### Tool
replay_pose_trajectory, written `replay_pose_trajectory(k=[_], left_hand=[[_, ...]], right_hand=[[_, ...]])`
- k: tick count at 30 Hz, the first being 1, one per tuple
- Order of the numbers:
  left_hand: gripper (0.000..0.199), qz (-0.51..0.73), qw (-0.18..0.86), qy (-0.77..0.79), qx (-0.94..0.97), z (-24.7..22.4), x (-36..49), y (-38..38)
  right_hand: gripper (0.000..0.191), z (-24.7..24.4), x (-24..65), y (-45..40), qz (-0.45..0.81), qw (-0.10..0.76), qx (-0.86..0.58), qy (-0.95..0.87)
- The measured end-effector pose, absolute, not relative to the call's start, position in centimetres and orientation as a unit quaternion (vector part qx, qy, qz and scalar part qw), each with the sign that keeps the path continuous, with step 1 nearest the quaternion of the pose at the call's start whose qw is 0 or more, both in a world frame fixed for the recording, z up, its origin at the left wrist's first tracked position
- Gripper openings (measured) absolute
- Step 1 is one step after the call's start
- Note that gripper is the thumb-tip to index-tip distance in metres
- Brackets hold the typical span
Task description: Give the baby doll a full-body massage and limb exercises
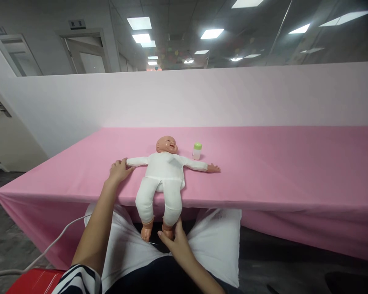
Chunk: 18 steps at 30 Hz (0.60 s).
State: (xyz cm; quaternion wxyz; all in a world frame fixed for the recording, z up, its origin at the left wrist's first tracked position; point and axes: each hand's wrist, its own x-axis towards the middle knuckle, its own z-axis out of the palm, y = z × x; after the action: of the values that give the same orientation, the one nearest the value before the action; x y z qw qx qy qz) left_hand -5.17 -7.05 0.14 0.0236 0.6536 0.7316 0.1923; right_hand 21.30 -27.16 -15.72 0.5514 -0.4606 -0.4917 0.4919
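1. From far away, I look through the head camera at a baby doll (167,171). It lies on its back on the pink table (279,167), and its legs hang over the table's near edge.
2. The doll's long way runs from its head, up on the table, down to its feet, past the near edge and close to my lap. Its arms are spread wide along the table.
3. My right hand (179,244) is the one nearer to the feet. It is below the table's near edge, with the thumb on one side of a foot and a finger on the other, so it has the foot between them. The rest of the doll goes up and away from these fingers.
4. My left hand (119,171) is on the table, palm down, fingers bent over the end of the doll's arm. The doll's hand is hidden there, so I can't tell how tight they hold.
5. My left arm reaches far over the table's edge. My right arm is bent and low, and comes up from the side.
6. A little bottle with a green lid (197,151) stands on the table, near the doll's head.
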Motion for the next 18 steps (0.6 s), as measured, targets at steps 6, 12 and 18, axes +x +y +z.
replay_pose_trajectory(k=[6, 12, 18], left_hand=[[0.044, 0.291, 0.029, 0.744, 0.601, 0.0, -6.3, -7.4], [0.053, 0.566, 0.108, 0.626, 0.525, 0.4, -5.4, -7.2], [0.054, 0.705, 0.158, 0.443, 0.531, 1.0, -2.0, -6.1]], right_hand=[[0.06, -14.7, 20.3, -26.6, 0.558, 0.542, -0.442, -0.446], [0.062, -15.3, 22.1, -27.1, 0.56, 0.551, -0.46, -0.413], [0.051, -14.3, 26.6, -30.5, 0.353, 0.623, -0.539, -0.443]])
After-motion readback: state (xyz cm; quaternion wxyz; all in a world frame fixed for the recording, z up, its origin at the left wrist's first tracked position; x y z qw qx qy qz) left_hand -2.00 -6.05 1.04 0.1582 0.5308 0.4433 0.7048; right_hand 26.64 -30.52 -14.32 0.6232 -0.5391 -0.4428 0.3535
